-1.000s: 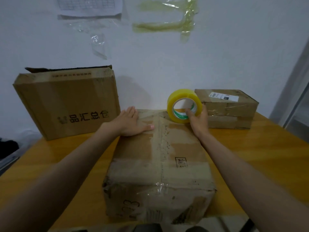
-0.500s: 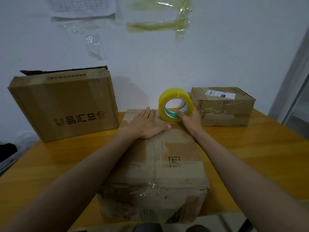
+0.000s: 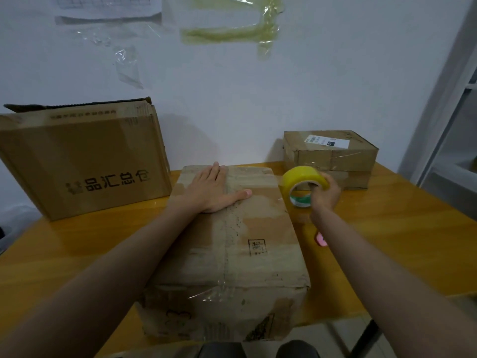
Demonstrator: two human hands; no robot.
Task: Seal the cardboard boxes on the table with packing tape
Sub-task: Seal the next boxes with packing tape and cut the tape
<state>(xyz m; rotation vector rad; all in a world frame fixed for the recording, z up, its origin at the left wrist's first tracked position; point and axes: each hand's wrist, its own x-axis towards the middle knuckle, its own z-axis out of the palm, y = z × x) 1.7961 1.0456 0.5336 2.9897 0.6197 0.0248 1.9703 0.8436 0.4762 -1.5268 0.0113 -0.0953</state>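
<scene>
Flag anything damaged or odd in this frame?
The middle box under the left hand is battered: its near face is crumpled and scuffed, with loose clear tape wrinkled at the front edge. Crumpled tape strips also hang on the wall.

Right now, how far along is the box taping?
Done, apparently: small box at back right already carries tape bands. In hand: left hand presses flat on the middle box, right hand holds the tape roll beside it. Left: large box with its top flap raised.
</scene>
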